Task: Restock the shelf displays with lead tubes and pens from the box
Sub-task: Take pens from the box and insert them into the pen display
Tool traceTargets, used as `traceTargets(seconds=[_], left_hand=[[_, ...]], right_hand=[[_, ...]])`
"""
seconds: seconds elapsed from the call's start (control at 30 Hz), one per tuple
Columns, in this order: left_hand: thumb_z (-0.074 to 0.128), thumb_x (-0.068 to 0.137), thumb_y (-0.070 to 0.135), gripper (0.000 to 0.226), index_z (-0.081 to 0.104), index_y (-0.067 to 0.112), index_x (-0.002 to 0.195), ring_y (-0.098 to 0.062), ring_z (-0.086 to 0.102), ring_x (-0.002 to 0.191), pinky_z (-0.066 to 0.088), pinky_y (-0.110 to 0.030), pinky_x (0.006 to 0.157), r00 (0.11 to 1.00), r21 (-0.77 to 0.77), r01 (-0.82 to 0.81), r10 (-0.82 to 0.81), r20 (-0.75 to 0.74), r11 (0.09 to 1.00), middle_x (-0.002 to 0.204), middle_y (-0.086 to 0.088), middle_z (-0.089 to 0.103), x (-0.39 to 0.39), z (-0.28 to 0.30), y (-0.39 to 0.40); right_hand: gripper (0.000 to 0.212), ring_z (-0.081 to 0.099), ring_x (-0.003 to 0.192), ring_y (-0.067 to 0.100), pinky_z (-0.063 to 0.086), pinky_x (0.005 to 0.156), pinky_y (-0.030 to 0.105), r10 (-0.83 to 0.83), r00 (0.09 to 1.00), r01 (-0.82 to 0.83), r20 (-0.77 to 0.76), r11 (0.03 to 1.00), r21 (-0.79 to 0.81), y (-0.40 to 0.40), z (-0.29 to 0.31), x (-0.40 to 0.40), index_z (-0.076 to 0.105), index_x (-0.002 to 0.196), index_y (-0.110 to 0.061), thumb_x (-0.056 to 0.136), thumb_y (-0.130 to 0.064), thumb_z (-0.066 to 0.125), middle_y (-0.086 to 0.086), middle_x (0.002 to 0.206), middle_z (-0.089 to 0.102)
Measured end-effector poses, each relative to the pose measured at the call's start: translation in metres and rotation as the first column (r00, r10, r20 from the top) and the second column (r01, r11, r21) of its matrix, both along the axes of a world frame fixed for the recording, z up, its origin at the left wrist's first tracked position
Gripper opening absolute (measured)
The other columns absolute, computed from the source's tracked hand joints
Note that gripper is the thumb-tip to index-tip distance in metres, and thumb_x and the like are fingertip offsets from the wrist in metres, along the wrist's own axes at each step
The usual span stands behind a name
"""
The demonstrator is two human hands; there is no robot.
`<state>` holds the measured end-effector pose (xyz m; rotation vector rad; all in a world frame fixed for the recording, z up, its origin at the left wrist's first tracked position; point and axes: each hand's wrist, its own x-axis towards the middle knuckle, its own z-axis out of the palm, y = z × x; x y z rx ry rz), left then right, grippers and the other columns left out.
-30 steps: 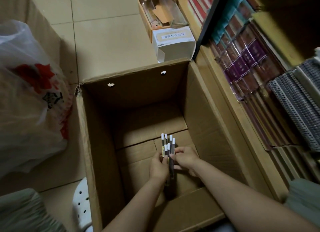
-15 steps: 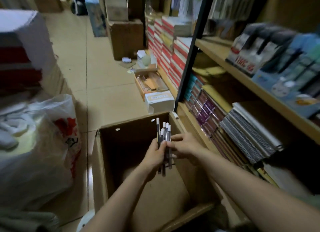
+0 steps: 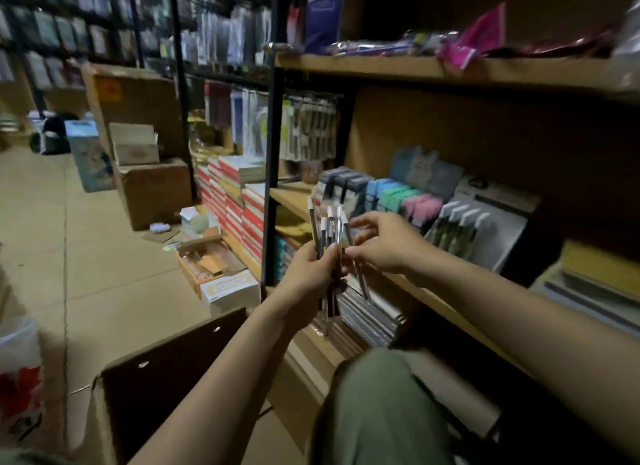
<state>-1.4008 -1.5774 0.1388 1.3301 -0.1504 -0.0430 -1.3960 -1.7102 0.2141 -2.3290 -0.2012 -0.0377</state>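
2 hands meet in front of the wooden shelf (image 3: 429, 70), seen from the head camera. The left hand (image 3: 313, 268) is curled round a bundle of pens (image 3: 329, 236) — dark barrels, white caps pointing up, lower ends hanging below the fist. The right hand (image 3: 384, 244) pinches 1 pen of the bundle between thumb and fingertips, just beside the left hand's knuckles. The bundle sits in mid-air, in front of the shelf's lower tier, where a grey tiered display stand (image 3: 481, 222) holds upright packs and pastel boxes (image 3: 398, 197) stand beside it. Below the arms, the open cardboard box (image 3: 166, 371) rests on the tiled floor — its inside is dark and I cannot tell what it holds. Spiral notebooks (image 3: 367, 315) lie stacked under the hands
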Motion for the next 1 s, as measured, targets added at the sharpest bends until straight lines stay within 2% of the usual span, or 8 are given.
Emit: traceTargets(seconds=[0.1,0.2,0.33,0.4,0.6,0.8,0.9,1.0], left_hand=[[0.043,0.103,0.021,0.02,0.055,0.007,0.094,-0.011,0.055,0.057,0.045,-0.027,0.059,0.999,-0.05,0.034,-0.034,0.003,0.998,0.067,-0.003,0.056,-0.004,0.022,-0.037],[0.042,0.103,0.019,0.017,0.051,0.004,0.102,-0.009,0.055,0.059,0.045,-0.02,0.051,1.0,-0.015,-0.009,0.009,0.027,1.0,0.075,-0.007,0.053,-0.002,0.028,-0.076],[0.042,0.103,0.018,0.013,0.045,0.005,0.102,-0.012,0.049,0.055,0.041,-0.02,0.044,0.999,-0.063,-0.047,0.047,0.0,0.997,0.074,-0.009,0.05,0.008,0.021,-0.117],[0.042,0.103,0.019,0.01,0.044,0.01,0.098,-0.012,0.049,0.056,0.041,-0.02,0.045,0.996,-0.073,-0.08,0.077,-0.041,0.994,0.074,-0.008,0.05,0.017,0.016,-0.132],[0.043,0.102,0.02,0.021,0.046,0.009,0.12,-0.028,0.058,0.091,0.049,-0.047,0.088,0.992,-0.004,-0.111,0.11,-0.058,0.994,0.105,-0.018,0.061,0.031,-0.017,-0.152],[0.042,0.102,0.02,0.013,0.045,0.011,0.112,-0.014,0.058,0.07,0.054,-0.042,0.075,0.998,0.0,-0.041,0.041,0.039,0.999,0.078,-0.002,0.059,0.038,-0.025,-0.156],[0.043,0.102,0.022,0.013,0.045,0.014,0.112,-0.008,0.058,0.066,0.054,-0.043,0.075,0.995,0.069,-0.054,0.048,0.084,0.996,0.076,0.001,0.058,0.041,-0.026,-0.161],[0.043,0.102,0.023,0.012,0.045,0.016,0.112,-0.004,0.057,0.064,0.054,-0.036,0.071,0.996,0.074,-0.057,0.051,0.079,0.996,0.078,0.003,0.058,0.042,-0.027,-0.163]], right_hand=[[0.078,0.065,0.073,0.013,0.054,0.055,0.02,0.019,0.996,-0.019,0.091,1.0,0.004,-0.046,0.036,-0.012,0.034,0.144,-0.036,0.083,-0.006,0.072,0.005,0.102,0.062],[0.066,0.064,0.068,0.01,0.056,0.056,0.026,-0.019,0.951,0.079,0.31,0.98,-0.183,-0.091,0.066,-0.021,0.042,0.133,-0.044,0.082,-0.02,0.076,-0.001,0.096,0.061],[0.066,0.065,0.074,0.011,0.06,0.066,0.031,-0.1,0.919,0.201,0.381,0.95,-0.237,-0.137,0.081,-0.021,0.046,0.122,-0.04,0.071,-0.024,0.085,-0.006,0.096,0.057],[0.066,0.066,0.074,0.008,0.056,0.063,0.022,-0.128,0.901,0.25,0.414,0.933,-0.257,-0.155,0.078,-0.016,0.047,0.117,-0.037,0.067,-0.026,0.088,-0.005,0.093,0.059],[0.056,0.066,0.063,-0.002,0.052,0.053,0.012,-0.107,0.879,0.267,0.465,0.918,-0.294,-0.183,0.045,0.013,0.052,0.113,-0.024,0.068,-0.028,0.084,-0.005,0.081,0.064],[0.047,0.063,0.073,0.001,0.052,0.058,0.015,-0.107,0.855,0.321,0.507,0.877,-0.358,-0.182,0.028,0.034,0.05,0.102,-0.028,0.069,-0.03,0.084,-0.011,0.083,0.06],[0.047,0.063,0.078,0.006,0.054,0.064,0.02,-0.065,0.85,0.332,0.523,0.837,-0.435,-0.18,0.022,0.035,0.049,0.104,-0.027,0.072,-0.029,0.083,-0.01,0.085,0.059],[0.045,0.06,0.078,0.006,0.048,0.064,0.015,-0.049,0.829,0.353,0.556,0.819,-0.453,-0.179,0.02,0.031,0.052,0.107,-0.023,0.074,-0.03,0.082,-0.01,0.086,0.058]])
